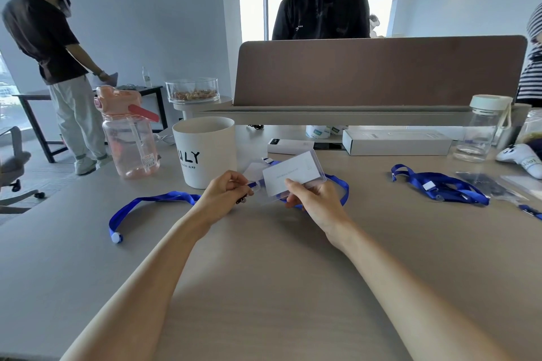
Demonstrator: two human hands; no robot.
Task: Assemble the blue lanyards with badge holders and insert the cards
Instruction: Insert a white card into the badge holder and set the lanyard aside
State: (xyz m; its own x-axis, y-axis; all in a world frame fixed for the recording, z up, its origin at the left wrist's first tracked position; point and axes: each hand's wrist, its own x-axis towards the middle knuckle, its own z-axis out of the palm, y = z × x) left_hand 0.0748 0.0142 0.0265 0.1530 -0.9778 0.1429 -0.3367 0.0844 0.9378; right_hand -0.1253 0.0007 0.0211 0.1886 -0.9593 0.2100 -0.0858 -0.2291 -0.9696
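pink bottle (129,138): far left of table (264,272), upright; sticker low on its side, print too small to read
blue lanyard (164,197): flat on table left of centre, curves from a white button end near the table's left edge up to the left hand; more blue strap shows on the table behind the right hand
white cup (205,152): behind the left hand, big black letters "ULY" (first part hidden), small line under it ending "BIRD"
left hand (225,193): fingers curled, pinching the lanyard's end piece at the left edge of the badge holder; small black clip pokes out just below the fingers
badge holder (318,182): clear plastic, held above the table between both hands, tilted up to the right
card (293,176): white, lying in or against the holder, can't tell how far in; faint line of print, unreadable
right hand (313,199): gripping the holder's lower edge, thumb on the front face, fingers curled behind
white boxes (396,142): long one and a short one at the back, labels unreadable
spare lanyards (440,184): blue bundle on table, well right of the hands
clear bottle (481,129): white lid, upright, far right
plush toy (522,158): white, right edge, black marks illegible
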